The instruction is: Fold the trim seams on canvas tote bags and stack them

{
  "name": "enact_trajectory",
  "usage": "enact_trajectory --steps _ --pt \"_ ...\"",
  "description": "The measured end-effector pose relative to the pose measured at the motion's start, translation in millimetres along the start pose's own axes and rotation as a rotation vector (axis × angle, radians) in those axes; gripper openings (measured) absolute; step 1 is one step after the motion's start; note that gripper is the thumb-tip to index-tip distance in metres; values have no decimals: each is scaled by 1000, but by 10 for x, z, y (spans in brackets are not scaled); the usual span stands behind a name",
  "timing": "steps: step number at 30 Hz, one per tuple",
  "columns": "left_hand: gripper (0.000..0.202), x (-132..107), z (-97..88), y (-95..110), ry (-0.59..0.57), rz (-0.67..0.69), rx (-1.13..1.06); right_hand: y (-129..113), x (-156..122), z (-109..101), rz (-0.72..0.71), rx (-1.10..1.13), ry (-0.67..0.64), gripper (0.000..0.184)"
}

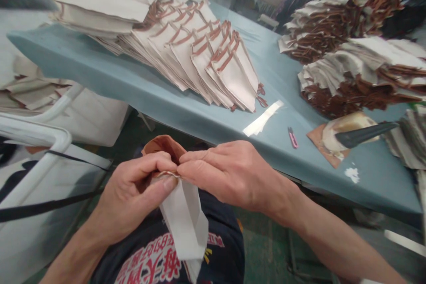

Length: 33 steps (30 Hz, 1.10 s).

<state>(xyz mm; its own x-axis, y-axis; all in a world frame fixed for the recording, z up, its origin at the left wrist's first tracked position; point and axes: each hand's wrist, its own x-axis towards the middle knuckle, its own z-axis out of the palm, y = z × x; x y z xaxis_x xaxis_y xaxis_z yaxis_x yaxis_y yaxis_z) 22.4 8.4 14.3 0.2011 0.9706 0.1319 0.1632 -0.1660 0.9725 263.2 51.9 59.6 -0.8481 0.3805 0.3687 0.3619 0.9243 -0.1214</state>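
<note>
Over my lap, my left hand (133, 191) pinches the edge of a folded cream-white fabric piece (186, 230) between thumb and fingers. The piece has a brown part (163, 144) that curls up behind the hands, and its white part hangs down over a dark apron with printed lettering. My right hand (229, 173) meets the left at the same edge, with its fingers pressed together on the brown material. Its fingertips cover part of the seam, so the exact grip there is hidden.
On the blue-covered table (109, 80) lie overlapping white pieces with brown edging (226, 66), white strips (262, 117), pink thread snips (293, 137) and a glue pot (346, 131) with a dark-handled brush. Brown-and-white stacks (362, 75) stand right. A white metal frame (63, 140) is left.
</note>
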Motion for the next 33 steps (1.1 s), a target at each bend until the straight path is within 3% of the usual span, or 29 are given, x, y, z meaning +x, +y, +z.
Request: enact_trajectory --steps 5,13,18,22,25,30,33 --pt "21 15 31 2 -5 -36 26 -48 57 -52 -65 -123 26 33" --pt "33 4 62 -38 -61 -129 -7 -68 82 73 55 -22 146 38" --pt "35 -27 63 -120 -89 -187 -100 53 101 142 156 100 -4 29" --pt "33 -8 95 -160 -116 -190 -173 126 130 128 252 302 -138 18" --pt "31 25 101 -167 -107 -172 -174 144 171 115 315 488 -168 8" --pt "30 20 71 -180 -114 -150 -133 137 197 140 519 818 -265 7" --pt "31 -26 60 -204 -115 -180 -147 134 157 209 571 1085 -256 4"
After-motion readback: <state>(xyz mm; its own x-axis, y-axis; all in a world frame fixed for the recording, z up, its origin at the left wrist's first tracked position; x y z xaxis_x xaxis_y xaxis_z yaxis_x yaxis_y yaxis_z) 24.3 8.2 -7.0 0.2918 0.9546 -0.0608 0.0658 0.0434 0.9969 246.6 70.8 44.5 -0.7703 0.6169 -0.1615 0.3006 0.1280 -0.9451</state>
